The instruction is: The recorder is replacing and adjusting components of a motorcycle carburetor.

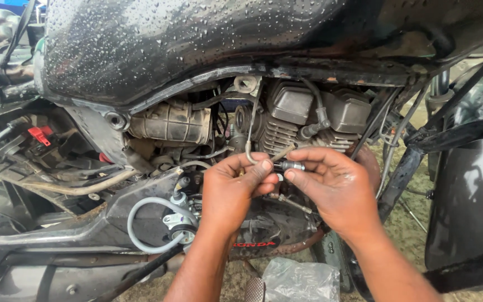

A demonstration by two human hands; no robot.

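My left hand (235, 187) pinches the lower end of a thin grey cable (250, 131) that hangs down from under the wet black fuel tank (197, 45). My right hand (331, 187) grips a small metal fitting (293, 165) at the cable's end between thumb and forefinger. Both hands meet in front of the finned engine cylinder (278, 134) of a motorcycle. Oil or grease shines on my fingers.
A ribbed rubber intake boot (170, 122) sits left of the cylinder. A grey hose loop (141, 221) curves below it. A clear plastic bag (300, 279) lies on the dirt ground beside a foot peg (254, 289). The black front mudguard (468, 196) stands at right.
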